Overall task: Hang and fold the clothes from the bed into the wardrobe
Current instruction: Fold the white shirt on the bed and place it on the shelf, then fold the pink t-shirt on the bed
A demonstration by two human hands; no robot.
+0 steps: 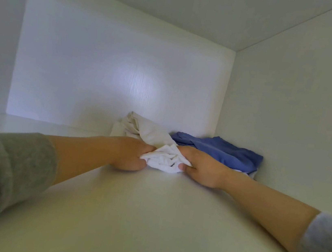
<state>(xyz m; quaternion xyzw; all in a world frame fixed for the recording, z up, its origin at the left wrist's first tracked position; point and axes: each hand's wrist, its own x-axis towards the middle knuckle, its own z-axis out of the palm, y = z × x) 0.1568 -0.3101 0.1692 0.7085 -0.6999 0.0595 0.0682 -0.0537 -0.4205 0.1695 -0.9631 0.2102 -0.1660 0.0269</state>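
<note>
A white wood-grain wardrobe compartment (104,70) is filling the whole frame, with a soft patch of light glowing on its back panel at centre. A flat pale shelf board (137,218) is stretching across the lower half, from the bottom edge up to the back panel. Two bare forearms are reaching in from the lower left and lower right corners, each coming out of a grey knitted sleeve (0,177).

A folded blue fabric garment (225,153) is lying on the shelf right of centre, in the back right corner by the side wall. Just left of it, a crumpled cream cloth garment (145,129) is leaning against the back panel. In front of these, at the centre of the frame, a small bunched white cloth garment (164,158) is resting on the shelf and touching the cream one; whether the two are one piece cannot be told.

The left hand (131,155) is gripping its left end, fingers curling into the fabric. The right hand (203,169) is pinching its right end, thumb pressing onto the cloth.
</note>
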